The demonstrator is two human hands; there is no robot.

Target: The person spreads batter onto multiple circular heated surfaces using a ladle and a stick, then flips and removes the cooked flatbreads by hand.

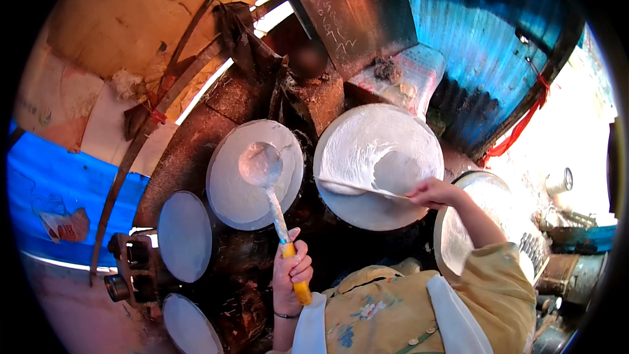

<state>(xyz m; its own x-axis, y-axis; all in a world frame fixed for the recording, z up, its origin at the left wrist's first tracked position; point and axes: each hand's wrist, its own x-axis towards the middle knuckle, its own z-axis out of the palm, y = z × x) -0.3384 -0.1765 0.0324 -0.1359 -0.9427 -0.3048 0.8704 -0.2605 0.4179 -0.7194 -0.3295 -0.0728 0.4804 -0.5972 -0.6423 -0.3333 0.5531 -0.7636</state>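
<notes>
My left hand [292, 268] grips the yellow handle of a long metal ladle [278, 216]. The ladle's round, batter-coated bowl is over the left round griddle [223, 187], which carries a pale layer with an uneven edge. With bent fingers, my right hand [435, 192] holds the end of a thin, batter-coated spreader [344, 186] low across the larger middle griddle [373, 216]. White batter [354, 147] with curved streaks covers the far part of that griddle. A greyish oval patch lies inside the streaks, and the near part looks smoother and greyer.
Another round griddle [454, 241] stands close by my right forearm. Two pale discs [185, 236] are at the left, beside a metal frame [135, 270]. Behind the middle griddle lies a plastic-covered surface [417, 71] with a dark clump on it. Metal cans [570, 275] stand at the right.
</notes>
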